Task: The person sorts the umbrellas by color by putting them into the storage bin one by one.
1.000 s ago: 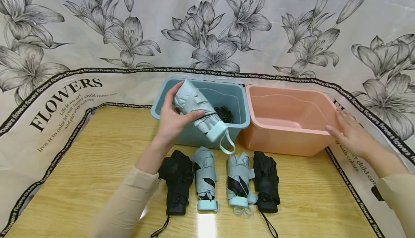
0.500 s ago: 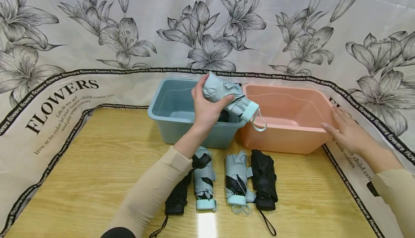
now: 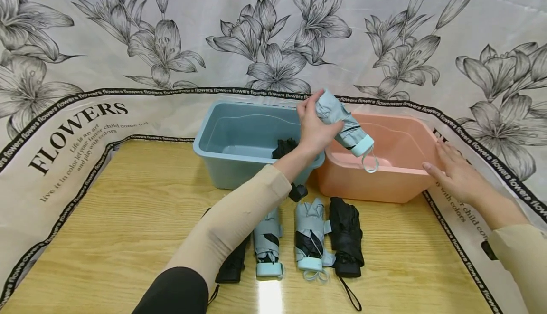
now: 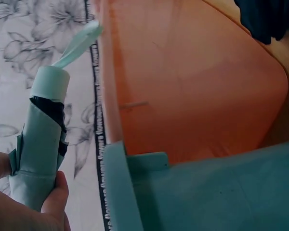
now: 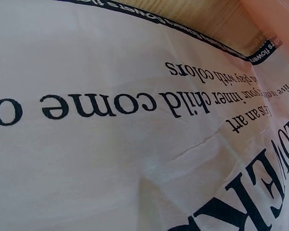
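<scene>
My left hand (image 3: 315,126) grips a folded light blue umbrella (image 3: 339,117) by its upper part, tilted, with its mint handle and wrist loop pointing down to the right. In the head view the umbrella overlaps the left part of the pink bin (image 3: 376,181). The left wrist view shows thumb and fingers around the folded umbrella (image 4: 36,139), beside the bins' rims. My right hand (image 3: 461,176) rests with straight fingers against the right end of the pink bin. Inside the blue bin (image 3: 239,157) lies a black bundled thing (image 3: 284,147), partly hidden by my left wrist.
Folded umbrellas lie in a row on the wooden table (image 3: 141,200): a light blue one (image 3: 267,242), another light blue one (image 3: 309,238) and a black one (image 3: 346,238). My left forearm covers most of another black umbrella (image 3: 231,266). A flower-printed cloth (image 3: 256,33) rises behind the bins.
My left hand has carried the light blue umbrella rightward, from over the blue bin to over the pink bin. My right hand stays at the pink bin's end.
</scene>
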Demonstrator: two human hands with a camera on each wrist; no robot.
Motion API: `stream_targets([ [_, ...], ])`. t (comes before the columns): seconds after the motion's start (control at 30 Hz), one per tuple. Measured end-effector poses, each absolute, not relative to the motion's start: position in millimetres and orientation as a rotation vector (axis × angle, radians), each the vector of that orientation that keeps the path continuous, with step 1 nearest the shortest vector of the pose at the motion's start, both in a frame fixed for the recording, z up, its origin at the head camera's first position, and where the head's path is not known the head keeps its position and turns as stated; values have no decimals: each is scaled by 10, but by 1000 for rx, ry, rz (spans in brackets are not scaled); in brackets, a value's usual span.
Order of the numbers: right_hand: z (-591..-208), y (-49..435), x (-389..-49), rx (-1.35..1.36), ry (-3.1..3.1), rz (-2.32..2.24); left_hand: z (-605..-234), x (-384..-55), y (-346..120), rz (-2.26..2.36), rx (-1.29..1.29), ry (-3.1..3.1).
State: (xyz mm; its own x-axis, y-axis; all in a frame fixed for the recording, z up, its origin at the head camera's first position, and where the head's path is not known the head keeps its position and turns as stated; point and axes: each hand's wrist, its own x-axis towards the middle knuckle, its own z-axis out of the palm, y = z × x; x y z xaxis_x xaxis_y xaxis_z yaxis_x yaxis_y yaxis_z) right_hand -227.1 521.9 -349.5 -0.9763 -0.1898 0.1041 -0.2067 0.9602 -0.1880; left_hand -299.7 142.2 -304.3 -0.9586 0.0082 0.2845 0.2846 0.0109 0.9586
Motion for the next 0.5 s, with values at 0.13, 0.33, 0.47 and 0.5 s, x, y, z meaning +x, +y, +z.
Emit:
stream_targets([
  [0.13, -3496, 5219, -2271, 313, -3027, 303, -3049, -3111, 1559, -1955, -411, -2150],
  [0.33, -3482, 5219, -2290, 308, -3027, 301, -3075, -3283, 1719, -1825, -571, -2233],
  [0.47, -3487, 5226, -2290, 301, -3032, 305, -3120, -3361, 1806, -1693, -676, -2358],
  [0.5, -3490, 5227, -2288, 300, -3033, 309, -3137, -3379, 1825, -1650, -700, -2396],
])
